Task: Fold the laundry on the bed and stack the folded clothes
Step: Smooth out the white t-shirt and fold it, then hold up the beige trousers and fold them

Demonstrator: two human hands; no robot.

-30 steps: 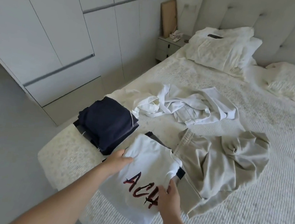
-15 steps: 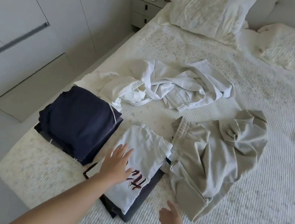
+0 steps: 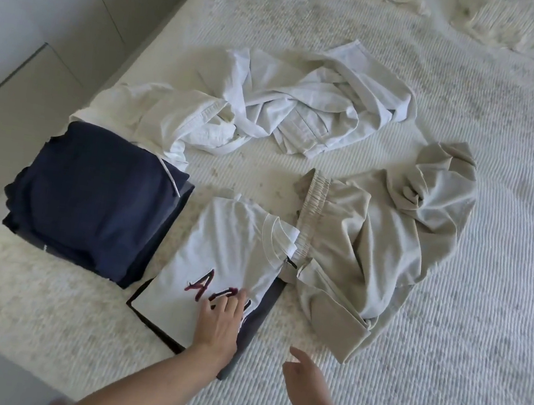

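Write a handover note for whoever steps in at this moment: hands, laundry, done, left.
Left hand: open, flat on the folded white T-shirt, which lies on a dark folded garment.
Right hand: open, holding nothing, above the bed.
Done: navy stack at the bed's left edge; white T-shirt folded and stacked.
Left: beige pants and crumpled white clothes unfolded.

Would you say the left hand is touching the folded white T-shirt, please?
Touching: the head view shows the left hand lying flat on the white T-shirt, covering its red lettering.
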